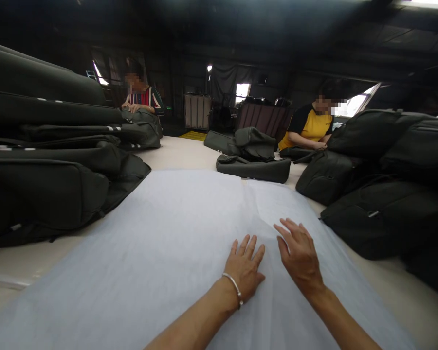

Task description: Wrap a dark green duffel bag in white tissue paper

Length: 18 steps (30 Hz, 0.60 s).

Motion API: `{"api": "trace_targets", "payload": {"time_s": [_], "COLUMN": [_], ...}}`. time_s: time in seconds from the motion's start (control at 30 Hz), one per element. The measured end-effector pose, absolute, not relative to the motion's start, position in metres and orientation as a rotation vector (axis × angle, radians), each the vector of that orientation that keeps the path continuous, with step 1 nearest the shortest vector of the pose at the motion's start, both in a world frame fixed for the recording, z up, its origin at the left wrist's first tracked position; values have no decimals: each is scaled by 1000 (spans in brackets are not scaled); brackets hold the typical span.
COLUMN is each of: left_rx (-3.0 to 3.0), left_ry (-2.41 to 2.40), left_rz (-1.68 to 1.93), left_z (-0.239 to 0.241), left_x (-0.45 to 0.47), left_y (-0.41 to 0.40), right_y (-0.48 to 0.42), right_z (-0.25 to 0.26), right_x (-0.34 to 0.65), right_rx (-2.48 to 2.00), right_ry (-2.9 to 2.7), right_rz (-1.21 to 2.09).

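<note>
As hands (270,262) flatten, thin white sheet (175,243)

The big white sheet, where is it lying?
In the head view the white sheet lies spread flat mid-table, under both hands, left hand and right hand, between piles of dark bags.

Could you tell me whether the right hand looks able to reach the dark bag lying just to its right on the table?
Probably yes: the right hand lies flat on the white sheet, and nothing stands between it and the dark bag.
</note>
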<state>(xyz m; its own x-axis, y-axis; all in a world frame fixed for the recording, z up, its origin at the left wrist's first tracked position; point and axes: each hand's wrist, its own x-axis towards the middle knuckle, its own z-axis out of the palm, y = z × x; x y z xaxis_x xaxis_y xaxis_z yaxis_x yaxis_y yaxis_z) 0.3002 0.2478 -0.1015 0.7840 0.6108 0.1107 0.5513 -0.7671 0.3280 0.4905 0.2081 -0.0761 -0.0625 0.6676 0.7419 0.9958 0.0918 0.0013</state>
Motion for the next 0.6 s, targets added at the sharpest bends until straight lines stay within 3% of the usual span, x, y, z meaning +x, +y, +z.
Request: {"api": "trace_targets", "payload": {"time_s": [0.17,0.4,0.6], "left_rx": [2658,2683,2685], "left_ry": [745,736,718], "left_rz": [164,135,186], "left_z": [-105,-112,-113], "left_x": [296,298,295], "left_y": [244,246,242], "right_y": [140,192,200], "right_z": [-125,-127,-138], "right_x": [495,522,524], "right_rx": [-1691,-2359,-2421], "right_ry": [-2005,-1912,-1911], "right_rz": [-430,-161,-124]}}
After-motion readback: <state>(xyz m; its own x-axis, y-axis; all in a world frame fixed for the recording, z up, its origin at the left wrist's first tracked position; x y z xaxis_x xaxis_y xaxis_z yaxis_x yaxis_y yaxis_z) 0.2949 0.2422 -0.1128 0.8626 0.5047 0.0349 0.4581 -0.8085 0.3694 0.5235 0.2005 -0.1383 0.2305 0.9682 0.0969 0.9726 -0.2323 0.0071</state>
